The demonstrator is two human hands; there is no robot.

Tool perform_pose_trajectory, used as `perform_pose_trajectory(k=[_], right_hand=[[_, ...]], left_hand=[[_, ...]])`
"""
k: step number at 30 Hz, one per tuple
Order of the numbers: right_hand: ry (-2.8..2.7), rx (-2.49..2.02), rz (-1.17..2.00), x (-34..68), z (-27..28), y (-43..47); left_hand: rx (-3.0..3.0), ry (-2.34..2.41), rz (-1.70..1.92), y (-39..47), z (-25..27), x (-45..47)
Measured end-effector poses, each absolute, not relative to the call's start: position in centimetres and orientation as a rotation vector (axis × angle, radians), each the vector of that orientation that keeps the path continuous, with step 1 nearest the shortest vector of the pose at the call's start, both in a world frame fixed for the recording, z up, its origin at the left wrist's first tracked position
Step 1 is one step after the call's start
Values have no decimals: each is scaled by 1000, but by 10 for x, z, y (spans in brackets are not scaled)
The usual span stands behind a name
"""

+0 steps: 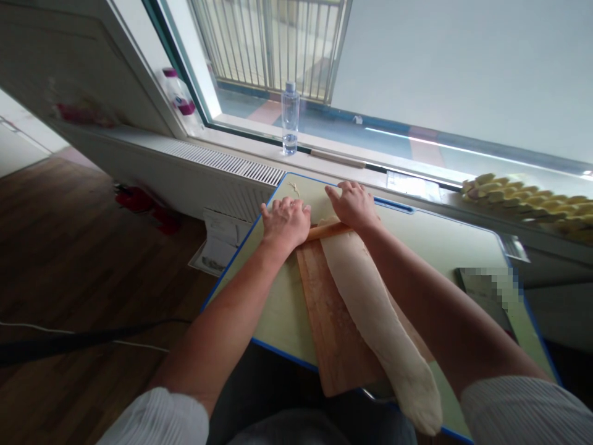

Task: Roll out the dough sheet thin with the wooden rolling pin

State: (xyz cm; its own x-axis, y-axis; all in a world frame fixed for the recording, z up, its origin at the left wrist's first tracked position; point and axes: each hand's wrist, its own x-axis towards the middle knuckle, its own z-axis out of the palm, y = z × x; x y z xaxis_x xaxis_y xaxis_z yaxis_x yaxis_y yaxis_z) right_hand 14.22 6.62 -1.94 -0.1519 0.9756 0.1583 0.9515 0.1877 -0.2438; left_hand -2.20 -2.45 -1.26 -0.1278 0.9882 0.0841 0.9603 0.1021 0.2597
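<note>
A wooden rolling pin (330, 231) lies across the far end of a long strip of pale dough (365, 290). My left hand (286, 222) rests over the pin's left end, palm down, fingers stretched forward and apart. Over its right end is my right hand (354, 205), also palm down with the thumb and fingers spread; neither hand wraps round the pin. Under the dough is a wooden cutting board (322, 309). The strip's near end hangs past the board and the table's front edge. My palms hide both pin ends.
The pale table (440, 238) has a blue rim and stands against the windowsill. A clear bottle (290, 120) and a yellow braided item (523, 198) sit along the sill. A flat dark-edged object (486, 296) lies at right. Left of the table is a radiator (222, 162).
</note>
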Motion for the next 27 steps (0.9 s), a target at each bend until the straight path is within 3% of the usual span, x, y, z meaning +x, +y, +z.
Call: perform_pose_trajectory(k=[14, 27], right_hand=[[-2339, -1970, 15, 183, -14, -33], [-2307, -1993, -78, 217, -27, -179]], left_hand=[[2222, 2134, 477, -93, -22, 6], [2418, 1824, 589, -205, -27, 5]])
